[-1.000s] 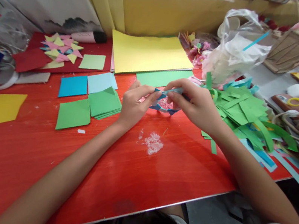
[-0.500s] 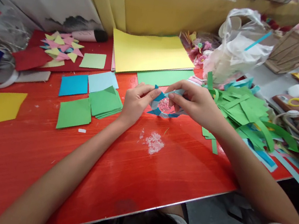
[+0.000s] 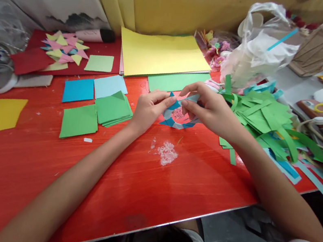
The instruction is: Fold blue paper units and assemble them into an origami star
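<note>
A folded ring of dark and light blue paper (image 3: 177, 117) rests on the red table (image 3: 126, 181) between my hands. My left hand (image 3: 147, 110) pinches the ring's left edge with thumb and fingers. My right hand (image 3: 211, 110) grips its upper right part, fingers curled over a light blue piece. Part of the ring is hidden under my right fingers. A patch of white residue (image 3: 166, 153) lies on the table just in front of the ring.
Green paper squares (image 3: 97, 114), a blue square (image 3: 79, 90) and a yellow piece (image 3: 1, 115) lie to the left. Yellow sheets (image 3: 160, 54) sit behind. A heap of green strips (image 3: 266, 122) and a plastic bag (image 3: 260, 50) crowd the right. A pink and yellow paper star (image 3: 64, 47) lies far left.
The blue paper ring was held higher between my fingertips; now it is lowered flat to the table and shows its round shape. Both hands have stayed on it.
</note>
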A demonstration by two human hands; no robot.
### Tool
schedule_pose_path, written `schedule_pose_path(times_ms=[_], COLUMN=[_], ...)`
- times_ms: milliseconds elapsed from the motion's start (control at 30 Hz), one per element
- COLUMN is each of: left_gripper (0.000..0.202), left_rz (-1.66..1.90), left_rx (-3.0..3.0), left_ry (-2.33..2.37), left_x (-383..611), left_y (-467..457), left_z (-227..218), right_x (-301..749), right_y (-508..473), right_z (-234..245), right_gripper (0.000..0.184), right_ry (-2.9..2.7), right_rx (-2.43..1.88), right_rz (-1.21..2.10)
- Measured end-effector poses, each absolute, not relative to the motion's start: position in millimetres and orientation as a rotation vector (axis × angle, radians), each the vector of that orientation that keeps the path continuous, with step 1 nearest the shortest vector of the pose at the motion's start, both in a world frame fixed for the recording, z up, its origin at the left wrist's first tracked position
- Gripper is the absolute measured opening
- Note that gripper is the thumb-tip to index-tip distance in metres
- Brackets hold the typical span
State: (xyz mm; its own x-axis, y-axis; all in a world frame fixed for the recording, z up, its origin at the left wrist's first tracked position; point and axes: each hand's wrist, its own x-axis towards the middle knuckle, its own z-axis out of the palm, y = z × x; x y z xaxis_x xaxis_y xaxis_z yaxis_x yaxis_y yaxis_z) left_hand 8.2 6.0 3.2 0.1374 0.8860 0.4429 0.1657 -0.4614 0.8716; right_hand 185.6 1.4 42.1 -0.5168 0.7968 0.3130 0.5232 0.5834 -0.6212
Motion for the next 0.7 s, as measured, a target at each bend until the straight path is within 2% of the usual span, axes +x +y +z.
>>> schedule_pose_path(times_ms=[133, 267, 433, 700], left_gripper=[0.034, 0.021, 0.014, 0.017], left_rz=[1.324, 1.362, 1.516, 1.483], left_rx=[1.713, 1.797, 2.059, 2.139], left_ry=[0.972, 0.952, 1.055, 1.061], left_x=[8.2, 7.9, 7.6, 7.6], left_y=[7.1, 8.3, 7.0, 5.7], left_z=[2.3, -0.9, -2.4, -4.6], right_x=[185.1, 185.2, 191.7, 194.0], right_y=[1.9, 0.5, 2.0, 5.4], right_z=[42.2, 45.8, 49.4, 42.6], right_gripper=[0.021, 0.030, 0.017, 0.023], right_ry=[-2.235, -2.203, -2.333, -2.424], right_rx=[-1.048, -1.042, -0.942, -0.909], right_rz=[0.608, 0.426, 0.035, -0.202])
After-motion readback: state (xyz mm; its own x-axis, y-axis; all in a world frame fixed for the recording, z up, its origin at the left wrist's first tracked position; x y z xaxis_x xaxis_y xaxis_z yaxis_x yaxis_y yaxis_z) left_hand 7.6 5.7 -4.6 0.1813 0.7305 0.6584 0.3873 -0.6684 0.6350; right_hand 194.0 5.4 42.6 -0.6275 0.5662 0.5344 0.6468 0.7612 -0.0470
